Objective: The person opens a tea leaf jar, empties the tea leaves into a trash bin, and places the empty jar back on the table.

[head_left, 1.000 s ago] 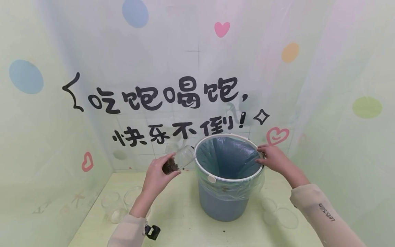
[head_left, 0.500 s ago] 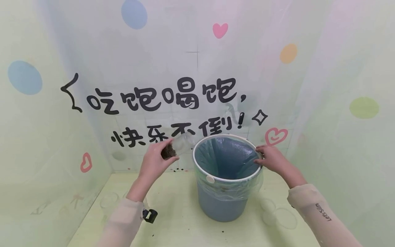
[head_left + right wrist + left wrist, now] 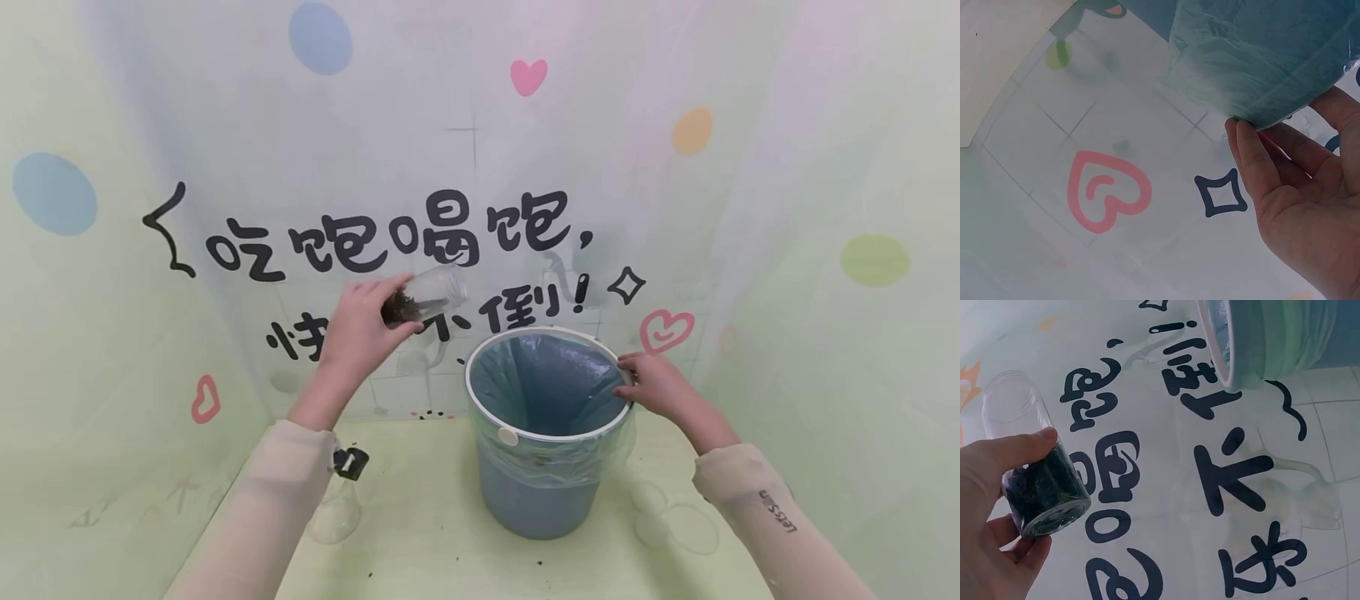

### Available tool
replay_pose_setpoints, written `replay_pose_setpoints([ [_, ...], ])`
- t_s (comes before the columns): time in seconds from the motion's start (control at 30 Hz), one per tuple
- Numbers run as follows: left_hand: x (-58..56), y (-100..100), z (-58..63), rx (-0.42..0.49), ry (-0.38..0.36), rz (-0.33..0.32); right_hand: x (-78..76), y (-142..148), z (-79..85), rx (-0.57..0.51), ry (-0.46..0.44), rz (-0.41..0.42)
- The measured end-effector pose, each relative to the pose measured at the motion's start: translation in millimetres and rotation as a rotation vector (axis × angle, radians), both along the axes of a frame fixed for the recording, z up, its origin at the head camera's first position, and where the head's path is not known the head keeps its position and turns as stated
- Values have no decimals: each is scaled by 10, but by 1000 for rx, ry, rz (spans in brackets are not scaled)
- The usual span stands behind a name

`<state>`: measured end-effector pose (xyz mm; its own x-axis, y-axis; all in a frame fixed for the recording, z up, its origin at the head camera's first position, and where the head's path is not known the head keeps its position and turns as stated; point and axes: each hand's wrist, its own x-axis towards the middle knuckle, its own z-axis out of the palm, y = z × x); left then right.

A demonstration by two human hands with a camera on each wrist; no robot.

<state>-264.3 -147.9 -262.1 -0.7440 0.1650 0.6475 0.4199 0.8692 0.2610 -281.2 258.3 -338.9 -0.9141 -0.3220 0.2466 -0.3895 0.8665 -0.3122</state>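
High to the left of the bin, my left hand point(image 3: 356, 329) grips a clear glass jar point(image 3: 441, 293) in the head view. The jar is tilted, its mouth pointing right and slightly upward. Dark, loose, leaf-like bits point(image 3: 1044, 484) fill its lower end in the left wrist view. A blue-grey trash bin point(image 3: 536, 492) stands upright on the table, with a white rim and a thin green bag point(image 3: 558, 458) folded over it. My right hand point(image 3: 660, 387) holds the bin's right rim, pinching the bag's edge point(image 3: 1241, 94) in the right wrist view.
A clear glass vessel point(image 3: 333, 515) stands on the pale table point(image 3: 405, 533), partly behind my left forearm. Clear round pieces, perhaps lids point(image 3: 692, 530), lie right of the bin. Dark crumbs dot the front. A printed sheet point(image 3: 360, 125) forms the back wall.
My left hand has lifted the jar upward and a little left, away from the bin's rim. My right hand keeps its hold on the rim. The head view has shifted slightly.
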Motion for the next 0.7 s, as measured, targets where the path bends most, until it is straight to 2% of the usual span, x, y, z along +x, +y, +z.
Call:
replay_pose_setpoints([
  [0.17, -25, 58, 166, -80, 61, 13, -10, 20, -7, 4, 11, 0],
  [0.33, -23, 151, 281, -181, 132, 11, -17, 34, -7, -3, 18, 3],
  [0.7, -44, 323, 380, -277, 249, -5, -6, 9, 4, -2, 9, 5],
])
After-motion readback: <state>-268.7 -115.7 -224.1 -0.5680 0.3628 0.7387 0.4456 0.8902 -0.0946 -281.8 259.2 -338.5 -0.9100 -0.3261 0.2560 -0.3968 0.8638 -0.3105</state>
